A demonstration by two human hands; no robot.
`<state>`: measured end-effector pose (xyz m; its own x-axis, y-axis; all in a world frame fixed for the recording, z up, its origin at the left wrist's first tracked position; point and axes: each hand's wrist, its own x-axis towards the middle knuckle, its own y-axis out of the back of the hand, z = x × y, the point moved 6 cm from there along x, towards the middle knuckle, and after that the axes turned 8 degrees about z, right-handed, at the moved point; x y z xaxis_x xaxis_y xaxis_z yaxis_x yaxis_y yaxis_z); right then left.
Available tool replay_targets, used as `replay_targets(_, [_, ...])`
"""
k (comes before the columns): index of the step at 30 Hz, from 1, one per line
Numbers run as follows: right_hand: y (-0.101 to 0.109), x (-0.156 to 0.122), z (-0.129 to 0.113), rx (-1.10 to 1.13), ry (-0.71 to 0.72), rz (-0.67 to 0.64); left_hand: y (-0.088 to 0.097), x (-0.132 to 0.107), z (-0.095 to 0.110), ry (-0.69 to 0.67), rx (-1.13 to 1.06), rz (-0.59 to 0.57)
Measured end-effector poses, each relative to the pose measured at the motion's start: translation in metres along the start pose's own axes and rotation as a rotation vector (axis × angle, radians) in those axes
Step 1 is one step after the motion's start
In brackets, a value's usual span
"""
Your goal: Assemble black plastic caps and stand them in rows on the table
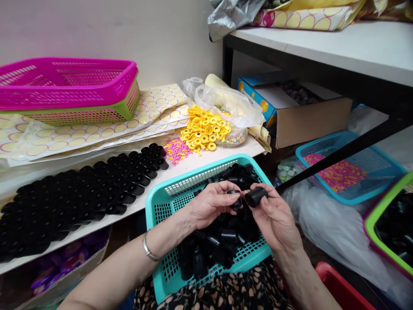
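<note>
Over a turquoise basket on my lap, I hold two small black plastic pieces close together. My left hand pinches a short black ring-like piece between thumb and fingers. In my right hand is a black plastic cylinder, tilted with one end toward the left piece. The two pieces look slightly apart. Loose black plastic parts heap up in the basket below both hands.
Rows of black cylinders stand on the white table at left, near yellow rings and pink bits. Stacked pink and green baskets lie behind. A black table brace, a blue basket and an open box are at right.
</note>
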<state>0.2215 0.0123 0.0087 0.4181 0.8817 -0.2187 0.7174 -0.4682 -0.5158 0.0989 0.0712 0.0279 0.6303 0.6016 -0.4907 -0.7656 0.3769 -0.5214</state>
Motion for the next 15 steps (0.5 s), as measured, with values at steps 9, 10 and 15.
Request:
replay_targets(9, [-0.003, -0.010, 0.002, -0.047, 0.070, 0.019, 0.013, -0.001, -0.015, -0.039, -0.293, 0.245])
replay_targets(10, [-0.004, -0.011, 0.002, -0.062, 0.084, 0.016, 0.013, -0.001, -0.015, -0.038, -0.294, 0.242])
replay_targets(15, [-0.002, -0.014, -0.002, -0.146, 0.213, 0.085, 0.014, 0.000, -0.016, -0.021, -0.321, 0.231])
